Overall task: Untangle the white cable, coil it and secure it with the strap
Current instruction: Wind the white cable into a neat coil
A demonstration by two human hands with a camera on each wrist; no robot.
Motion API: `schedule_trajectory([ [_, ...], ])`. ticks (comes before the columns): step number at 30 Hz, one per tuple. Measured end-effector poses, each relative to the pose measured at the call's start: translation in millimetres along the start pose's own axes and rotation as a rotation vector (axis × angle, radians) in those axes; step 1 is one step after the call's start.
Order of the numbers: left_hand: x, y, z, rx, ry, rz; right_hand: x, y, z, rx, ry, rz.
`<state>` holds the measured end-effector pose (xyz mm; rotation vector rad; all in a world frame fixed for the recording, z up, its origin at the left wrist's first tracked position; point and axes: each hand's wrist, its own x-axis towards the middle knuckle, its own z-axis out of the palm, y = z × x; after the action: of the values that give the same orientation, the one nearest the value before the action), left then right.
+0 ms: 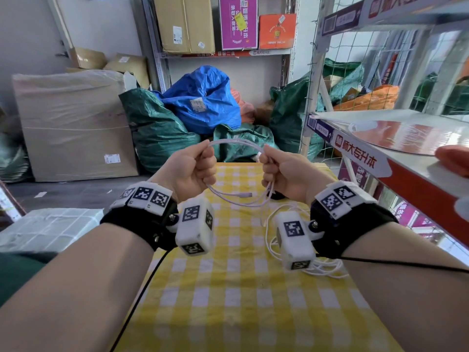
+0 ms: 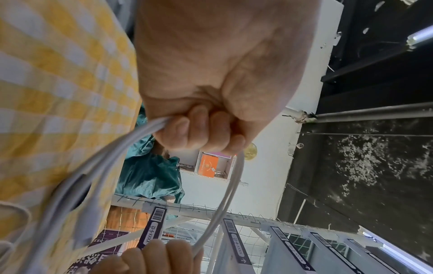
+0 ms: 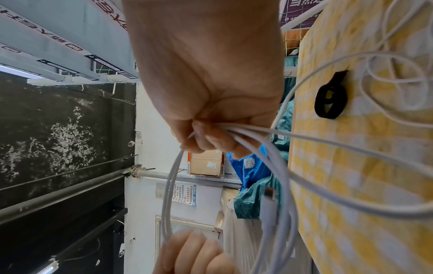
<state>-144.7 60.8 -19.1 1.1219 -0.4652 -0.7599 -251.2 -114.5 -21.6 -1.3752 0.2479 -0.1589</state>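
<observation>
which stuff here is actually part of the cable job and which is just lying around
Part of the job:
- white cable, loops gripped by left hand and right hand, the rest trailing on the table
- black strap, lying on the checked tablecloth, not yet used

Just lying about:
- blue bag
- green bags
- cardboard boxes
- metal shelf

Storeroom, parcel-filled.
Metal shelving [image 1: 162, 54] with cardboard boxes [image 1: 185, 24]; blue sack [image 1: 203, 97] and green sacks [image 1: 157, 128] on grey floor [image 1: 63, 194]; yellow-checked tablecloth [image 1: 241, 301]; white walls.

Black wristbands [image 1: 142, 219] carry white marker-printed camera blocks [image 1: 195, 224].
</observation>
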Motion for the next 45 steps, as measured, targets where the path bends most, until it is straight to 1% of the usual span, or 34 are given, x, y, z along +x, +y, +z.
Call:
schedule_trajectory([
  [3, -1.5, -6.2, -4.3, -0.055, -0.012, -0.015, 2.0, 1.5, -0.9, -0.004, 0.002, 0.000],
  [8, -6.1, -9.6, -10.5, 0.032, -0.060, -0.091, 3.5, -1.3, 2.5, -0.137, 0.052, -0.084],
  [10, -6.6, -5.7, -10.4, 0.152, -0.061, -0.122, 2.1, -2.0, 3.8, -0.222, 0.045, -0.103],
  [14, -5.1, 5.2, 3.8, 0.519, -0.060, -0.160, -0.9, -0.4, 12.6, -0.422, 0.013, -0.126],
  [16, -3.3, 9.4, 15.3, 0.679, -0.083, -0.168, -0.3, 1.3, 20.4, -0.520, 0.003, -0.138],
  [18, -1.5, 12.0, 25.9, 0.785, -0.111, -0.182, 0.7, 2.6, 26.2, -0.588, -0.001, -0.150],
  [20, -0.9, 13.1, 31.4, 0.821, -0.117, -0.187, 1.1, 3.1, 28.0, -0.581, -0.007, -0.157],
  [22, -0.1, 12.2, 32.3, 0.791, -0.112, -0.159, -0.1, 2.3, 25.5, -0.537, -0.030, -0.159],
  [25, 0.0, 9.3, 27.1, 0.665, -0.067, -0.107, -2.9, 0.5, 17.3, -0.521, -0.053, -0.173],
  [27, 0.8, 8.9, 22.1, 0.560, -0.039, -0.081, -4.6, 0.2, 10.7, -0.566, -0.055, -0.181],
  [29, 1.2, 10.6, 17.1, 0.451, -0.008, -0.068, -3.8, 2.0, 3.9, -0.683, -0.035, -0.163],
  [32, 2.1, 12.2, 12.1, 0.355, 0.011, -0.057, 0.2, 7.2, -4.6, -0.826, 0.004, -0.070],
  [34, 2.6, 11.5, 11.0, 0.314, 0.016, -0.051, 1.2, 10.6, -6.8, -0.856, 0.008, 0.005],
  [36, 2.8, 10.1, 10.9, 0.275, 0.022, -0.038, -1.1, 11.8, -5.3, -0.852, -0.034, 0.139],
  [38, 3.0, 8.1, 11.5, 0.237, 0.025, -0.021, -4.0, 11.9, -2.8, -0.829, -0.089, 0.279],
  [40, 3.4, 5.9, 12.7, 0.201, 0.025, -0.014, -4.4, 12.3, -1.8, -0.762, -0.134, 0.358],
  [42, 3.8, 3.7, 13.4, 0.168, 0.021, -0.012, -4.0, 13.1, -0.6, -0.647, -0.167, 0.383],
  [45, 4.8, 1.3, 13.5, 0.139, 0.021, -0.008, -3.5, 15.0, 0.9, -0.456, -0.212, 0.363],
])
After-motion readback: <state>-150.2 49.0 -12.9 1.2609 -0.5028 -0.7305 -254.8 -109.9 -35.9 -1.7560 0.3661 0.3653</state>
